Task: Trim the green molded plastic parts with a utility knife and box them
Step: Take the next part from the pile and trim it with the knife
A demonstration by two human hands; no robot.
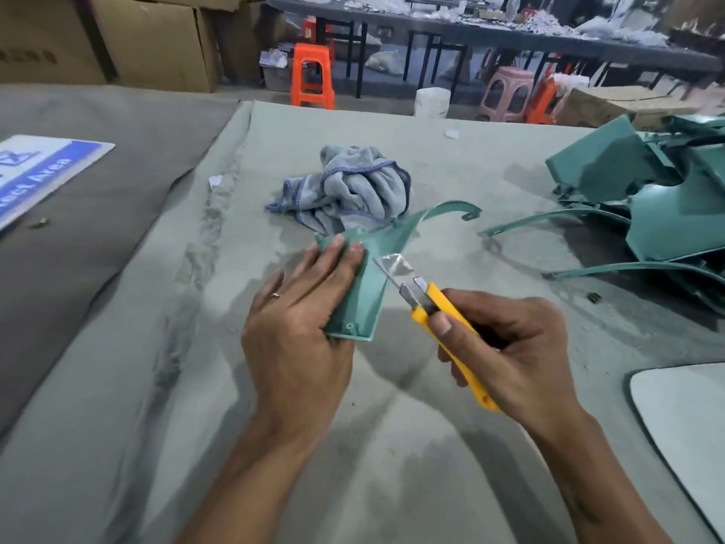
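1. The left hand lies flat, fingers straight, pressing the green part to the tabletop at frame centre.
2. The right hand grips the yellow utility knife, blade at the part's right edge.
3. Advice: draw the blade along that edge, away from the left fingertips, keeping a shallow angle.
4. Open room lies below; the towel sits just above, the pile of green parts at right.
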